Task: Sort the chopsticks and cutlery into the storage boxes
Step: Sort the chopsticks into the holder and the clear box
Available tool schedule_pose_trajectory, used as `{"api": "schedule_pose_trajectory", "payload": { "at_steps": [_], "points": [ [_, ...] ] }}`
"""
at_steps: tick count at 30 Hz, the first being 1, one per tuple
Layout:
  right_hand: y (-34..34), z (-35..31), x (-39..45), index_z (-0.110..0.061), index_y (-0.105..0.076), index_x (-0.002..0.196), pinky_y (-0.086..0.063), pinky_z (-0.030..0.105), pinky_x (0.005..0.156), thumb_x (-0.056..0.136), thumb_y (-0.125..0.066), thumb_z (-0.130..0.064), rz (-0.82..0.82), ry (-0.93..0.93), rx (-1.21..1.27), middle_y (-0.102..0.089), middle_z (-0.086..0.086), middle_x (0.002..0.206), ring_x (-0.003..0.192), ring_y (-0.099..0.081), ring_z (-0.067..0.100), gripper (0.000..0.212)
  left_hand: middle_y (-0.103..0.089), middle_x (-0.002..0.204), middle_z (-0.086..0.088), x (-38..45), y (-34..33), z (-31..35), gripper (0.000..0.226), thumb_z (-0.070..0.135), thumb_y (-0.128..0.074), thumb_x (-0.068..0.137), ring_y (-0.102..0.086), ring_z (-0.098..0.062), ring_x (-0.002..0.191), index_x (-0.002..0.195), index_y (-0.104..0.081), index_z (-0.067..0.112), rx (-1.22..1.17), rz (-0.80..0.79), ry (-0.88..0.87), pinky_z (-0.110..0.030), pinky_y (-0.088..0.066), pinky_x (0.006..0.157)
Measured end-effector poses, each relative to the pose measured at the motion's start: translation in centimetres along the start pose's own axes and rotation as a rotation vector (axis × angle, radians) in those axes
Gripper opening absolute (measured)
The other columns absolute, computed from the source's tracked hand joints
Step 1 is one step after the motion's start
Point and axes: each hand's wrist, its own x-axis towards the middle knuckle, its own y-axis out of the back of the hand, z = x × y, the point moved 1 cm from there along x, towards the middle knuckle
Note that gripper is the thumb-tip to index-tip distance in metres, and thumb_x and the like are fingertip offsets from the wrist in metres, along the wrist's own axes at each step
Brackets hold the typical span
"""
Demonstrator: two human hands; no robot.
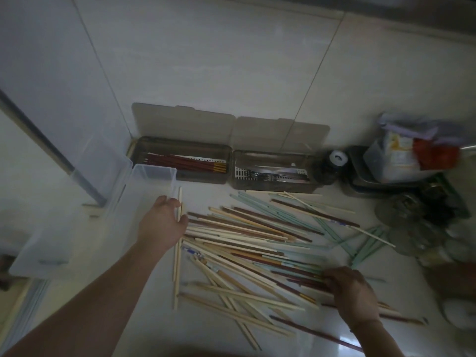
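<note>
seen from above, a person's two bare forearms reach over a pale counter scattered with chopsticks. nearest, the right hand (354, 296) rests palm down on the pile of chopsticks (247, 243), its fingers curled over several dark red and pale green sticks at the pile's near right edge; whether they actually grip any is hard to tell. the pile spreads away from these fingers to the left and beyond: pale wooden sticks, dark red ones and mint green ones, lying crossed in all directions. further out, the left hand (163, 222) is spread at the pile's left edge, fingers relaxed and slightly apart, thumb touching the ends of the sticks. two pale wooden sticks (177, 243) lie lengthwise just under and beside its fingers. just left of those fingers sits a clear plastic bin (77, 228), its rim touching the fingertips. beyond both hands, against the tiled wall, stand two smoky storage boxes with lids raised: the left box (180, 161) holds dark red chopsticks with yellow bands, the right box (273, 171) holds metal cutlery. far right of them sits blurred kitchen clutter (407, 161)
</note>
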Motion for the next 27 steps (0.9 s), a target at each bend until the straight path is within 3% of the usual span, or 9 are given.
{"api": "schedule_pose_trajectory", "payload": {
  "at_steps": [4,6,9,14,17,19,21,24,27],
  "points": [
    [0.3,0.1,0.3,-0.015,-0.072,0.085,-0.05,0.039,0.067,0.071,-0.077,0.004,0.031,0.0,0.053,-0.069,0.008,0.083,0.078,-0.062,0.036,0.024,-0.055,0.115,-0.009,0.0,0.2,0.0,0.034,0.032,-0.066,0.084,-0.062,-0.032,0.089,0.112,-0.064,0.012,0.002,0.0,0.009,-0.036,-0.05,0.078],
    [1.0,0.7,0.7,-0.018,-0.069,0.086,-0.047,0.03,0.066,0.076,-0.071,0.008,0.078,-0.165,0.265,-0.069,0.012,0.084,0.076,-0.063,0.031,0.028,-0.054,0.118,-0.008,-0.1,0.2,0.1,0.034,0.032,-0.065,0.085,-0.062,-0.032,0.09,0.113,-0.063,0.013,0.004,-0.013,0.023,-0.035,-0.049,0.078],
    [2.5,1.6,1.6,-0.029,-0.066,0.074,-0.044,0.01,0.054,0.083,-0.064,0.008,0.154,-0.339,0.609,-0.067,-0.007,0.066,0.057,-0.056,0.006,0.038,-0.054,0.117,-0.008,-0.1,0.2,0.2,0.035,0.032,-0.066,0.085,-0.062,-0.031,0.089,0.114,-0.063,0.013,0.002,-0.009,0.018,-0.034,-0.049,0.076],
    [3.6,0.1,4.5,-0.019,-0.066,0.085,-0.055,0.016,0.06,0.094,-0.05,0.004,0.296,-0.551,1.215,-0.069,-0.009,0.064,0.058,-0.064,0.002,0.03,-0.055,0.115,-0.007,-0.1,0.2,0.0,0.036,0.033,-0.067,0.084,-0.063,-0.029,0.089,0.114,-0.064,0.014,-0.01,0.007,0.008,-0.033,-0.05,0.076],
    [3.5,-2.8,7.4,-0.014,-0.06,0.091,-0.056,0.017,0.063,0.095,-0.051,0.0,0.343,-0.584,1.371,-0.068,-0.005,0.071,0.068,-0.065,0.008,0.017,-0.054,0.118,-0.005,-0.1,0.2,-0.2,0.037,0.035,-0.065,0.084,-0.063,-0.028,0.09,0.116,-0.063,0.016,-0.018,-0.008,0.017,-0.033,-0.05,0.078],
    [3.3,-5.4,9.7,-0.015,-0.058,0.096,-0.057,0.02,0.069,0.096,-0.052,-0.007,0.251,-0.616,1.456,-0.07,-0.001,0.076,0.072,-0.069,0.01,0.01,-0.053,0.12,-0.005,-0.1,0.2,-0.3,0.037,0.036,-0.065,0.085,-0.063,-0.028,0.092,0.116,-0.062,0.017,-0.028,-0.016,0.02,-0.033,-0.05,0.08],
    [2.8,-9.0,12.0,-0.013,-0.056,0.09,-0.057,0.022,0.068,0.094,-0.052,-0.005,0.234,-0.641,1.601,-0.072,-0.002,0.067,0.069,-0.071,0.01,0.01,-0.053,0.121,-0.004,-0.1,0.1,-0.3,0.037,0.036,-0.064,0.085,-0.063,-0.027,0.093,0.116,-0.061,0.017,-0.034,-0.018,0.022,-0.033,-0.05,0.081],
    [1.8,-15.4,14.8,-0.006,-0.053,0.073,-0.06,0.031,0.066,0.091,-0.056,0.004,0.369,-0.623,1.778,-0.067,0.004,0.057,0.063,-0.07,0.021,0.021,-0.052,0.12,-0.002,-0.1,0.1,-0.4,0.035,0.037,-0.063,0.085,-0.063,-0.026,0.093,0.115,-0.061,0.019,-0.038,-0.016,0.023,-0.032,-0.05,0.08],
    [0.8,-20.4,17.1,-0.003,-0.052,0.069,-0.06,0.033,0.064,0.088,-0.058,0.008,0.329,-0.653,1.854,-0.066,0.008,0.056,0.058,-0.069,0.022,0.023,-0.051,0.119,-0.002,-0.1,0.0,-0.4,0.035,0.039,-0.061,0.085,-0.062,-0.025,0.093,0.115,-0.06,0.02,-0.038,-0.02,0.026,-0.032,-0.05,0.08]
  ]
}}
